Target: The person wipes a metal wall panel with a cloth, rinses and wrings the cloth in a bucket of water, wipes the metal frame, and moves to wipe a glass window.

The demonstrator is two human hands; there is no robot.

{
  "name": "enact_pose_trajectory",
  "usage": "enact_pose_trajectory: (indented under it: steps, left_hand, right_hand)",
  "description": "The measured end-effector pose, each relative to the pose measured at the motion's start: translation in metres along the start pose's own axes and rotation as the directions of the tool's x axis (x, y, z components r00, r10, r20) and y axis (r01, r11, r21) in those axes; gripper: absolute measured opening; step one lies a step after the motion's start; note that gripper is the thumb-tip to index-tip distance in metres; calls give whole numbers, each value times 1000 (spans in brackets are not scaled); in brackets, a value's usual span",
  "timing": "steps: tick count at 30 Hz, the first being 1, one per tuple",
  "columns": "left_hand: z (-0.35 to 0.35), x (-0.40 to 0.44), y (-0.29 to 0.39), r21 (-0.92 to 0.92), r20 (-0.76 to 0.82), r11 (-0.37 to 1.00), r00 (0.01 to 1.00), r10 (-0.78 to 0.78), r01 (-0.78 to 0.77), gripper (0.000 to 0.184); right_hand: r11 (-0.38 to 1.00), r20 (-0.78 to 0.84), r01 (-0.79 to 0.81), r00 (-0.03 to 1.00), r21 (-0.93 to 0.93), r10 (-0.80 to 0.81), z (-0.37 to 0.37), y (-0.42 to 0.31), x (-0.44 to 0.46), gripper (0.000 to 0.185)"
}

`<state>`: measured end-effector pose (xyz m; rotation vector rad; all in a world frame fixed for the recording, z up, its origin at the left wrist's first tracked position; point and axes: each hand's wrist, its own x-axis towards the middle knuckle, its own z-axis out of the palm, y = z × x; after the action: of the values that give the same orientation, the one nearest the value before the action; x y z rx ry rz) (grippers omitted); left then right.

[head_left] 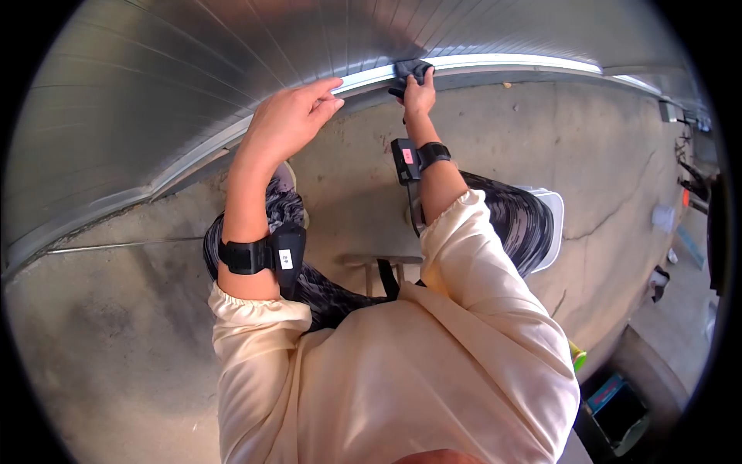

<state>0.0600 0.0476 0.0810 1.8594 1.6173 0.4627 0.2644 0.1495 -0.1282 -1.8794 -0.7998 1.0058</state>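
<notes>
My right hand grips a dark grey cloth and presses it against the bright metal strip along the foot of a ribbed metal panel. To the left, my left hand is stretched out with thumb and fingers apart. Its fingertips lie over the same strip; whether they touch it I cannot tell. Nothing shows in that hand. Part of the cloth is hidden behind my right fingers.
A small stool stands below me on the concrete floor. Beside my right leg is a white plastic tub. A dark bin sits at lower right, and assorted objects line the right edge. A thin rod lies at left.
</notes>
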Motion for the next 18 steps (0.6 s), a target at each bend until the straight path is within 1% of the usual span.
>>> enact_pose_trajectory:
  steps: [1,2,3,4,5,6,7,8,9,10,11,12,13,15,17,18]
  left_hand:
    - [-1,1,-1,-3,-49,1000,999,-2,2,33]
    - [-1,1,-2,-8,-96,1000,995,-7,6,35]
    - [-2,2,-1,-12,-94,1000,996,-7,6,35]
    - [-3,2,0,-6,-90,1000,996,-4,3,33]
    - [-4,2,0,1,-88,1000,996,0,0,33]
    - [-4,1,-2,1,-88,1000,996,-3,3,33]
    - [-2,1,-5,0,-90,1000,996,2,-2,33]
    - [-2,-2,-7,0,-95,1000,995,2,-2,33]
    - [-2,-5,-8,1,-103,1000,995,-12,12,33]
    - [-1,-7,-5,41,-80,999,997,-8,12,33]
    - [1,-9,-1,78,-55,997,998,-7,11,33]
    - [3,-13,5,94,-26,996,1000,4,-2,33]
    - [7,-17,7,97,11,995,1000,17,-18,32]
    - [16,-24,11,88,40,988,991,126,-129,25]
    - [23,-28,13,89,86,984,986,145,-152,22]
    - [32,-31,14,132,80,973,980,181,-191,21]
  right_hand:
    - [997,-2,49,999,-62,-49,16,14,-10,62]
    - [990,40,86,996,-108,-82,27,15,-33,63]
    - [946,48,243,970,-216,-238,49,39,-41,65]
    - [973,163,185,973,-137,-162,57,40,-63,63]
    - [987,267,131,958,-95,-101,52,16,-94,59]
    - [993,444,-80,895,86,33,46,-1,-113,52]
    - [993,448,-82,893,85,36,45,-2,-113,52]
    - [949,569,-225,820,222,61,39,-1,-107,51]
    - [868,685,-376,726,324,58,34,-2,-100,49]
    - [839,538,-308,843,448,22,27,-4,-88,50]
    - [804,369,-218,930,553,-1,17,-5,-70,51]
    - [824,172,-76,985,561,-27,4,1,-42,53]
    - [793,86,-58,996,607,7,-11,5,-17,57]
    - [851,-6,-74,996,520,90,-24,15,23,63]
    - [872,136,-211,977,441,167,-18,20,31,64]
    - [904,71,-194,981,381,181,-3,27,26,64]
